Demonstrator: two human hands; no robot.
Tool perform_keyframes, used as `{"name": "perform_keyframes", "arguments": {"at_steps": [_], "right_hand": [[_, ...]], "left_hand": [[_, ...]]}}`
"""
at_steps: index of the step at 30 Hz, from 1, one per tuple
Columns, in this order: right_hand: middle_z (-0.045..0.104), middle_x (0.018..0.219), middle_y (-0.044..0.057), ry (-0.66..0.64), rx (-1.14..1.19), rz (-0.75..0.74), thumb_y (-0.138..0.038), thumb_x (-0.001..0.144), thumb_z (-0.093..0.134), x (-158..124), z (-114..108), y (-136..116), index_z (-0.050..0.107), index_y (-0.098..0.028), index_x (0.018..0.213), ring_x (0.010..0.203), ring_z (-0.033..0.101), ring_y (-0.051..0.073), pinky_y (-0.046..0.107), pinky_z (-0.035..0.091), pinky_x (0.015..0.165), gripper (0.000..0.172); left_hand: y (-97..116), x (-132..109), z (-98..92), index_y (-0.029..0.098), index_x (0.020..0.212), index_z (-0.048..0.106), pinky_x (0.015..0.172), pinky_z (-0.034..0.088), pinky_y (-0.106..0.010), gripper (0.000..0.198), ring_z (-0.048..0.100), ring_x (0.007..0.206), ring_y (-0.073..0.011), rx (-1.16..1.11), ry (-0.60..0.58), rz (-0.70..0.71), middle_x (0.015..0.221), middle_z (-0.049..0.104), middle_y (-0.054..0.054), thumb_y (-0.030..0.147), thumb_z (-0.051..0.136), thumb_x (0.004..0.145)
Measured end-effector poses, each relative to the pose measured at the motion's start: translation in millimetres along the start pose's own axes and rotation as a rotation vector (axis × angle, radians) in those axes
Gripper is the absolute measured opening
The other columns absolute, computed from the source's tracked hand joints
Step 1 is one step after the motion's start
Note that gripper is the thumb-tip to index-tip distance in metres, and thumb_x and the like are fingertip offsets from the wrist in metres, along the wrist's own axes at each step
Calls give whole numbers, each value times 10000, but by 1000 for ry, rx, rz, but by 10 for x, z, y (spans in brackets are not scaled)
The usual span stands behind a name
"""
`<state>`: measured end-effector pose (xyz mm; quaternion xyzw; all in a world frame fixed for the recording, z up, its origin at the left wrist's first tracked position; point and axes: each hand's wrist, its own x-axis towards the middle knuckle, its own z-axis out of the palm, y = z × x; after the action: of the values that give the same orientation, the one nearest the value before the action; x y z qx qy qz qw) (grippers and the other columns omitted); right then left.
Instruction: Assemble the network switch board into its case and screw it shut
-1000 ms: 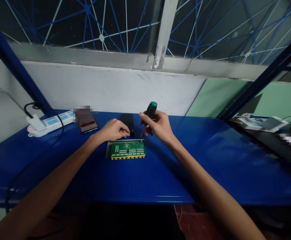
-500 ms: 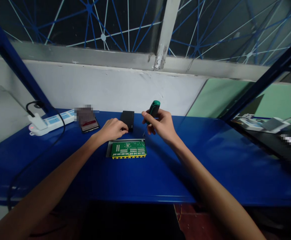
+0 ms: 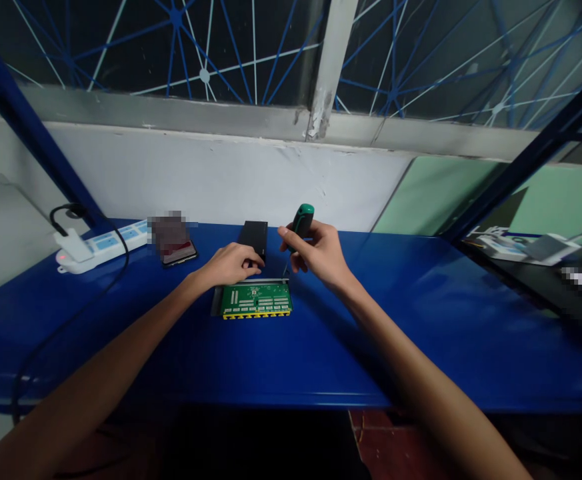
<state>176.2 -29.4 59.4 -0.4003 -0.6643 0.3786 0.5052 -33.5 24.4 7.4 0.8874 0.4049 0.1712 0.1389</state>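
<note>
right hand (image 3: 322,251): raised, gripping screwdriver (image 3: 304,217) | left hand (image 3: 233,264): curled beside circuit board (image 3: 255,297)

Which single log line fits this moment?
left hand : near black box | right hand : holding screwdriver | green circuit board : yellow strip along near edge

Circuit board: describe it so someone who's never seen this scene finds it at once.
On the blue table, go to the middle, nearer the viewer than the left hand. The flat rectangular green circuit board lies there, gray metal at its left and far edges. Notched yellow edging along its near side sets it apart from the black box behind it.
</note>
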Motion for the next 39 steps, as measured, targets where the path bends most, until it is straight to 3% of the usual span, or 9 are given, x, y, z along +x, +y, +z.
{"name": "perform_keyframes", "arguments": {"at_steps": [4,9,14,25,32,39], "right_hand": [[654,725,29,-7,3,-12,-536,816,661,-13,1,1,580,-184,765,383,523,82,260,359,367,364],[654,662,37,35,-82,-50,-607,841,594,-30,21,3,557,-190,706,412,520,93,270,384,417,439],[573,585,4,85,-171,-71,-617,815,616,-73,84,-19,540,-200,685,471,497,104,260,355,427,444],[527,410,-48,-173,-98,-24,-436,826,659,-220,237,-75,515,-206,667,362,534,114,245,383,415,315],[539,403,-43,-192,-97,-9,-408,829,659,-224,253,-72,543,-196,679,360,524,107,240,386,424,284],[546,402,-42,-187,-68,-18,-379,816,672,-220,260,-53,521,-195,665,345,521,103,224,370,396,282]], "left_hand": [[-31,-8,-138,197,954,769,659,398,-258,248,620,740,-158,-56,-18,-10,899,733,-62,336,600,836],[-39,-53,-357,207,878,788,602,399,-231,304,624,682,-159,-244,-271,-36,758,730,-51,474,714,753],[-11,-55,-335,197,871,790,595,393,-227,328,606,682,-154,-287,-360,4,783,727,-57,478,762,704],[66,-25,-138,155,888,769,709,486,-292,270,685,807,-213,-421,-331,36,865,761,-81,375,763,732],[-4,-20,-91,148,854,756,594,465,-258,301,664,698,-186,-407,-297,15,765,740,-47,406,781,702],[-11,-18,-92,135,868,753,595,463,-256,341,653,704,-190,-412,-319,26,772,735,-63,438,768,712]]}}
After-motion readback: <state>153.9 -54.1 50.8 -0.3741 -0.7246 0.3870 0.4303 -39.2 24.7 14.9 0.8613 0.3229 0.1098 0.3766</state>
